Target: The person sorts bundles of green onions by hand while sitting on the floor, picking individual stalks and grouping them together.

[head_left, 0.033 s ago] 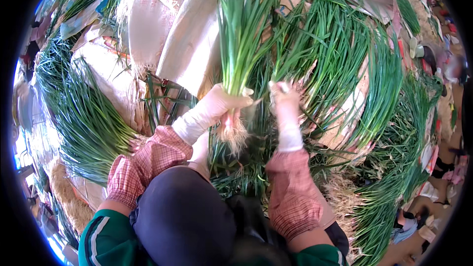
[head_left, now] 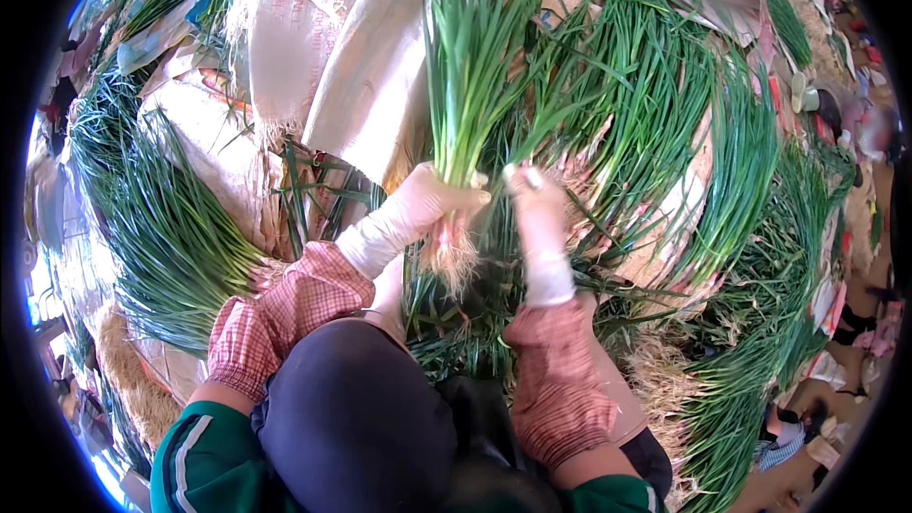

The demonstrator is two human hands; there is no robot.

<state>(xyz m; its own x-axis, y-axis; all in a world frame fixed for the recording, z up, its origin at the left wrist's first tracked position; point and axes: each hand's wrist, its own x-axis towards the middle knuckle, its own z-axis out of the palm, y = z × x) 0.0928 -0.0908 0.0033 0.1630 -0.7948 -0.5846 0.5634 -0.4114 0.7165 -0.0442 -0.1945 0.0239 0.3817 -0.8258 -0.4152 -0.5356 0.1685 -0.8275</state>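
My gloved left hand (head_left: 432, 198) is closed round a bunch of scallions (head_left: 460, 123). The green leaves stand up away from me, and the pale roots (head_left: 449, 255) hang below my fist. Beside it, slightly apart, my gloved right hand (head_left: 535, 192) is closed in a pinch and blurred. A green leaf seems to meet its fingertips, but what they hold cannot be made out. Just beyond the right hand lies a heap of loose scallions (head_left: 646, 85), with pinkish root ends toward me.
To the left, a pile of scallions (head_left: 176, 237) rests with its roots inward. Pale woven sacks (head_left: 370, 76) lie ahead. On the right are more scallions (head_left: 750, 408) and a tangle of dry roots (head_left: 660, 375). Loose leaves (head_left: 456, 342) cover the ground between my arms.
My right hand has shifted slightly left, toward the bunch. The left hand and its scallions have barely moved.
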